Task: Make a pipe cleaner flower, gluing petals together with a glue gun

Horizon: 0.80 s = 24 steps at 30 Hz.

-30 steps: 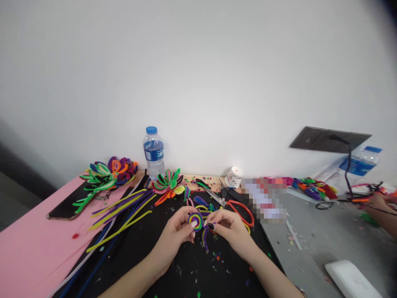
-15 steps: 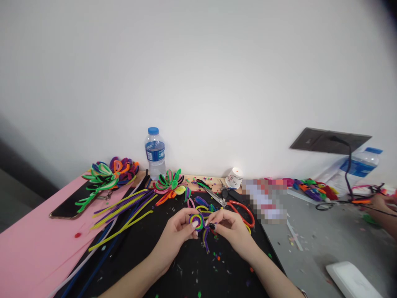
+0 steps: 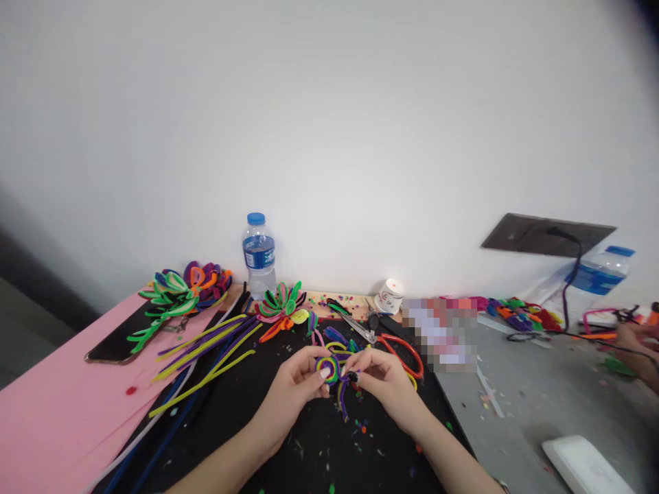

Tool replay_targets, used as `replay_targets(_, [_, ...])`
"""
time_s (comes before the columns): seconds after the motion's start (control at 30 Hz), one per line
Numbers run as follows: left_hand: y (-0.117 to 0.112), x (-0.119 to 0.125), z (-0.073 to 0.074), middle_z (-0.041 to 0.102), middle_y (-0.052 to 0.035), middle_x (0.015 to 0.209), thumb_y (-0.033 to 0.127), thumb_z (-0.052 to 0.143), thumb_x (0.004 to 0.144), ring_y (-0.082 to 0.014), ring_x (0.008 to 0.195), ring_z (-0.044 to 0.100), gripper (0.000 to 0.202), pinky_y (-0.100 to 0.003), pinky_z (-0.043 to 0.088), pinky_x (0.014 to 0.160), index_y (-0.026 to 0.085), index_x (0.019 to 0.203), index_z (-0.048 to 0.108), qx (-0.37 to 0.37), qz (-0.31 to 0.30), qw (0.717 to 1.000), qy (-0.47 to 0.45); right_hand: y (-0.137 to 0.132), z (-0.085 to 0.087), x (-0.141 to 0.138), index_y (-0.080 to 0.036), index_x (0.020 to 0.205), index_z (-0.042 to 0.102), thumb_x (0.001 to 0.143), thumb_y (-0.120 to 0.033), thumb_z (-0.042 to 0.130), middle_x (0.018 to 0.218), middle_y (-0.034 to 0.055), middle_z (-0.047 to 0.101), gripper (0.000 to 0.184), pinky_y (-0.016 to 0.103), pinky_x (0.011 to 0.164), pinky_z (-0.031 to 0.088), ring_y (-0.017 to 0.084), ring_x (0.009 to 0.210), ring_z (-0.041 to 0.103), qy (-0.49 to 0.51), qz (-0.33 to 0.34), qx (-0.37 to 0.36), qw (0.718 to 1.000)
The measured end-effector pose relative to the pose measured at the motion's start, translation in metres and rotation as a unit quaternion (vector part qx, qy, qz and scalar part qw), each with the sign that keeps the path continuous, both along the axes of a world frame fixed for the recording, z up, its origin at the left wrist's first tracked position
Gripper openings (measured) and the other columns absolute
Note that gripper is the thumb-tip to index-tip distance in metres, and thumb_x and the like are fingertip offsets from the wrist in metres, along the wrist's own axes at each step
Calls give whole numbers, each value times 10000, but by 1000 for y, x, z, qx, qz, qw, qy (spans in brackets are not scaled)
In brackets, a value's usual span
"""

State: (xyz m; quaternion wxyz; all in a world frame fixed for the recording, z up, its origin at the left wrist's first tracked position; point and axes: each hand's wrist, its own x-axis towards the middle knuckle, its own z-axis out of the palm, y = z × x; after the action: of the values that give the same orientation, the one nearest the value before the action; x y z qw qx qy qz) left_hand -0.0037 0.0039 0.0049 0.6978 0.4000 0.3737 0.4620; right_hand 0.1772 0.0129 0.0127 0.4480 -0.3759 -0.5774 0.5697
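Over the black mat [image 3: 319, 446], my left hand [image 3: 298, 384] pinches a coiled pipe cleaner disc [image 3: 326, 371] with purple, yellow and green rings. At the disc's right edge, my right hand [image 3: 381, 381] is closed in a pinch on a purple pipe cleaner end. A short bent purple and yellow pipe cleaner piece [image 3: 342, 401] shows just below, between the hands. Scissors with red handles [image 3: 401, 350] lie behind my right hand. Yellow and purple pipe cleaners [image 3: 206, 350] are spread to the left of my left hand.
A water bottle [image 3: 260, 257] and a paper cup [image 3: 390, 296] stand by the wall. Pipe cleaner flowers [image 3: 283, 305] sit near the bottle, and a phone [image 3: 116, 339] lies on the pink surface [image 3: 56, 405]. Another person's hand [image 3: 638, 350] is at far right, beyond a white box [image 3: 587, 463].
My hands stay almost in place around the disc. At far right, the black cable has shifted left near the other person's hand. The view has moved very slightly.
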Motion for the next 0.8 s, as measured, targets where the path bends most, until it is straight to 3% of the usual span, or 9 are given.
replay_targets(0.3, [0,1,3,571,1,753,284,659,690,-105,615,498,234,-248,436,638,198,904,620,-16,5,1000,-8,-1,2,0,-181,674,618,707,-170,651,792,20,661,48,228,585,413,139,697,570,29,-9,-22,999])
replay_targets(0.8, [1,0,0,653,-43,894,216,718,611,-173,781,579,351,-273,472,681,190,947,619,-7,9,1000,0,-1,2,0,-174,659,605,696,-195,664,783,28,653,72,240,586,434,138,661,563,49,-21,-32,998])
